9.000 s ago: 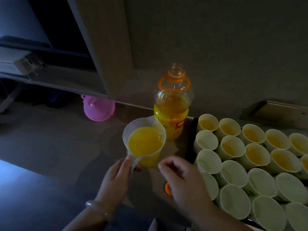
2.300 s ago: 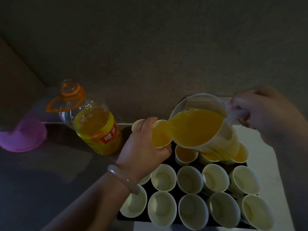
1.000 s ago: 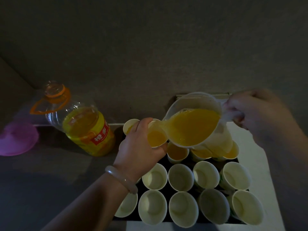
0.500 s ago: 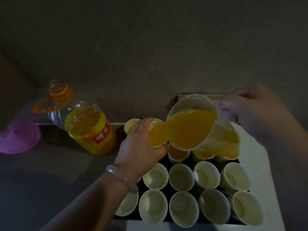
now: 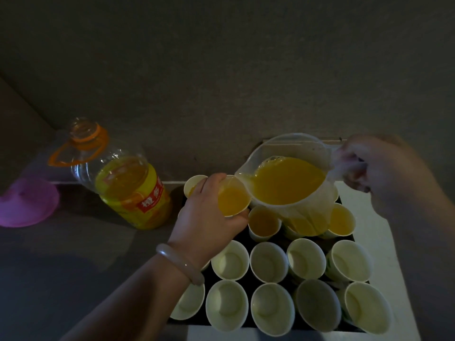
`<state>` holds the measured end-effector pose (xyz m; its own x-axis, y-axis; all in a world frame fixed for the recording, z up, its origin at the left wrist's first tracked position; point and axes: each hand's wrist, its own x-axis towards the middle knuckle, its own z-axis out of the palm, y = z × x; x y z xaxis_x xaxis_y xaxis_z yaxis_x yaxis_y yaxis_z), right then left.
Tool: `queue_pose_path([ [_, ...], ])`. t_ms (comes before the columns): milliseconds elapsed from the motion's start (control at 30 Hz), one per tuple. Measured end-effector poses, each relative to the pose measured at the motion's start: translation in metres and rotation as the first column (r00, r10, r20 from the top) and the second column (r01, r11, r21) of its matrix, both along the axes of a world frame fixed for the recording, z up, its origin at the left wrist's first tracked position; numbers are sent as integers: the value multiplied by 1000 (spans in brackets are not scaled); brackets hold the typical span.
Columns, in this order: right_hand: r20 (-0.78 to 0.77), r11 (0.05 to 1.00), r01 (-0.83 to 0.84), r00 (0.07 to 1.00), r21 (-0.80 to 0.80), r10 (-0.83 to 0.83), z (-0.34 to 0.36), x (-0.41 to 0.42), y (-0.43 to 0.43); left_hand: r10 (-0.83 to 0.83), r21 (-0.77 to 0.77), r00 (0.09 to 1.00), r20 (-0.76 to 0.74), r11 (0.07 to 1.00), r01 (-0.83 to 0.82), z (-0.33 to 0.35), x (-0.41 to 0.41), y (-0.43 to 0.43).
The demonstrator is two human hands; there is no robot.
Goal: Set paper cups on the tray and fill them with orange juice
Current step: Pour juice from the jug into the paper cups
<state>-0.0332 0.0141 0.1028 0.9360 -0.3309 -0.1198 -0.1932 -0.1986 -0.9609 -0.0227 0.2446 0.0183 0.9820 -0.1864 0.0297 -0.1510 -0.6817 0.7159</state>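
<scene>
Open counter [image 5: 73,257] lies before the bottle [image 5: 128,190] (pink funnel [image 5: 27,205] stands farther left).

Tilted jug [image 5: 290,185] above juice-filled cup [image 5: 232,201] in left hand [image 5: 206,219]

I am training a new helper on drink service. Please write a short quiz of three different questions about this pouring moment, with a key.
1. True or false: the orange juice bottle has its cap on.
2. Fill in: the left hand grips a paper cup under the measuring jug's ____.
3. What holds the jug's handle? A. the left hand B. the right hand C. both hands
Key: 1 false; 2 spout; 3 B.
</scene>
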Motion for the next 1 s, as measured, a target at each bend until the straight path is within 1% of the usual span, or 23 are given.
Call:
queue_pose_path([
  [67,-40,995,67,997,79,-64,-3,2,-2,9,15,1000,-1,1000,-9,-1,0,0],
  [167,-105,975,156,984,156,-141,-6,2,-2,8,14,1000,1,1000,-8,-2,2,-1],
  [267,-57,958,182,983,221,-173,-6,0,-2,11,1,1000,-13,1000,-11,-7,3,-2],
  [367,-34,962,163,987,220,-159,-4,-3,-4,-12,-22,998,-67,1000,11,-13,3,-3],
  [433,-14,955,179,983,236,-181,-5,-2,-6,-27,-20,997,-71,999,25,-16,2,-3],
  [533,29,925,201,975,323,-221,-6,-1,-8,-36,10,997,-67,999,37,-21,3,-3],
  [600,36,912,209,971,353,-236,-6,-1,-6,-46,34,996,-75,998,48,-25,4,-3],
  [667,59,908,172,976,383,-210,-8,-2,-4,-51,70,995,-86,996,58,-29,6,-4],
  [733,70,911,144,980,387,-185,-10,-2,-1,-52,121,995,-81,991,62,-32,7,-5],
  [833,38,897,179,976,404,-212,-14,2,2,-55,191,996,-68,979,67,-39,9,-6],
  [900,6,904,190,978,383,-208,-17,4,3,-67,223,996,-53,972,77,-42,9,-6],
  [1000,24,905,196,975,377,-221,-21,2,5,-81,241,995,-65,966,94,-45,9,-7],
])
